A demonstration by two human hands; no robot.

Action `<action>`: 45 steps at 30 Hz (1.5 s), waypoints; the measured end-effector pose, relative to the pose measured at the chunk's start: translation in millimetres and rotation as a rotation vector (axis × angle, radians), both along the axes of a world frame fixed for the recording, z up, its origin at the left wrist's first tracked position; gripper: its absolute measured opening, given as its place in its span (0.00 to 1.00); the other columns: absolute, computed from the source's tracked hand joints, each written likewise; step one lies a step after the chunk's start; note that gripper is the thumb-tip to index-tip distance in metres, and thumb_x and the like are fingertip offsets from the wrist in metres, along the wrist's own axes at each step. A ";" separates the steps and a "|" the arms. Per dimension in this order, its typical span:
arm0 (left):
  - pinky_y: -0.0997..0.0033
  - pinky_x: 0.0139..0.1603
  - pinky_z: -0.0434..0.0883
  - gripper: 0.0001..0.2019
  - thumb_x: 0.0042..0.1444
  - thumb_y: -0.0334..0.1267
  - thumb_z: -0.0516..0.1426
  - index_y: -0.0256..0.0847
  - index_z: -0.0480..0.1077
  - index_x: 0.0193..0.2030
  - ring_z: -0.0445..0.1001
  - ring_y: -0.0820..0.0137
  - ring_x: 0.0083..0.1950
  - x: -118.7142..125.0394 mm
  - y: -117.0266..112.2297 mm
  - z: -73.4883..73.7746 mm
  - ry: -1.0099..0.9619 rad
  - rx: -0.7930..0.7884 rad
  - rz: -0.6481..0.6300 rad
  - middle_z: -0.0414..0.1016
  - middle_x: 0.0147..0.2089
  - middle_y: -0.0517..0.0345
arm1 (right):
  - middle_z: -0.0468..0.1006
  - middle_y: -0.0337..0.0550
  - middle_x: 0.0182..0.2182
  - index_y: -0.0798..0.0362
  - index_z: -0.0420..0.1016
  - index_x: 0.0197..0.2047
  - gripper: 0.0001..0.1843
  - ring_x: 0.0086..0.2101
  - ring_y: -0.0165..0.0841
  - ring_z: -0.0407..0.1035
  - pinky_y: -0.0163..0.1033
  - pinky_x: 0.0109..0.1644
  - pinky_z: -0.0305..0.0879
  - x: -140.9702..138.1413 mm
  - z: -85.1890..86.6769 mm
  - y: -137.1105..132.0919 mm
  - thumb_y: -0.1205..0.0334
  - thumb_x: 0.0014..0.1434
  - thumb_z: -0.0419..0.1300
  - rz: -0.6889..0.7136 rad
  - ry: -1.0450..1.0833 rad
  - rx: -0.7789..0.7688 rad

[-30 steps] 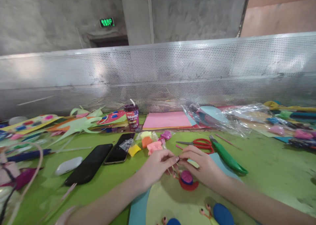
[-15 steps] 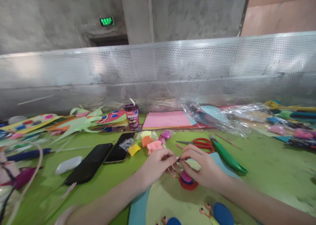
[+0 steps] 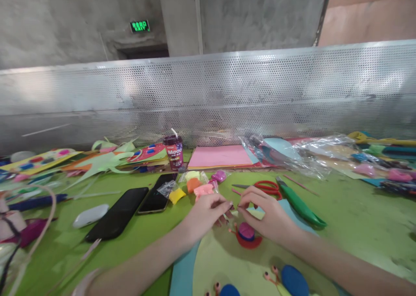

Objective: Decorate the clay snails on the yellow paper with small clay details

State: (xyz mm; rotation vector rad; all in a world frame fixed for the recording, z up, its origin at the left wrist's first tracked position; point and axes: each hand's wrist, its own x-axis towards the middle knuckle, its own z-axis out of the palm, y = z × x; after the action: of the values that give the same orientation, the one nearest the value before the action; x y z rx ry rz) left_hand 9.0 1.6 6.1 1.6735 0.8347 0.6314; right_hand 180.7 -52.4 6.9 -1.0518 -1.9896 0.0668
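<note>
My left hand (image 3: 210,210) and my right hand (image 3: 264,209) face each other above the pale green paper (image 3: 221,270), a small gap between their fingertips. Thumb and finger of each are pinched together; anything between them is too small to make out. Just below lies a clay snail (image 3: 247,235) with a red body, a purple and blue shell and small eye stalks. Nearer to me are another snail with a blue shell (image 3: 294,281) and a blue disc (image 3: 229,290) with eye stalks beside it, cut off by the frame edge.
Red-handled scissors (image 3: 268,188) and a green utility knife (image 3: 302,207) lie beyond my right hand. Bagged clay pieces (image 3: 194,185), two phones (image 3: 118,216), a white case (image 3: 91,216) and a purple cup (image 3: 174,153) are on the left. Pink paper (image 3: 221,157) lies behind.
My fingertips have drawn slightly apart; a moment ago they met over something tiny and dark. The red snail is now less covered by my right hand.
</note>
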 end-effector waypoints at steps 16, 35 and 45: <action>0.75 0.25 0.63 0.11 0.53 0.44 0.51 0.37 0.65 0.29 0.68 0.74 0.25 0.1 -1.5 1.2 0.039 0.008 0.003 0.71 0.29 0.57 | 0.69 0.43 0.32 0.52 0.71 0.30 0.09 0.29 0.30 0.66 0.35 0.32 0.67 5.6 -1.5 9.2 0.74 0.50 0.53 0.036 -0.043 -0.120; 0.73 0.30 0.57 0.10 0.59 0.41 0.45 0.41 0.62 0.32 0.69 0.69 0.32 -7.4 -11.0 6.2 0.465 0.683 -0.129 0.72 0.30 0.59 | 0.69 0.43 0.32 0.54 0.71 0.28 0.07 0.31 0.30 0.65 0.34 0.32 0.62 7.2 0.7 7.3 0.73 0.50 0.54 -0.015 0.009 -0.248; 0.73 0.30 0.57 0.10 0.59 0.40 0.45 0.40 0.61 0.31 0.67 0.71 0.32 -7.8 -15.5 4.3 0.471 0.836 -0.098 0.70 0.29 0.59 | 0.67 0.43 0.35 0.55 0.70 0.28 0.04 0.31 0.29 0.65 0.34 0.35 0.63 9.9 -0.5 8.5 0.72 0.49 0.56 -0.002 0.006 -0.295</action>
State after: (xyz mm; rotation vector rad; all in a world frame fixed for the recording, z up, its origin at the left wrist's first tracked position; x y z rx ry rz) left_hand 1.2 -13.9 10.4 2.6784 0.8594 0.5556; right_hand 190.5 -43.9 6.4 -1.2362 -2.0131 0.3716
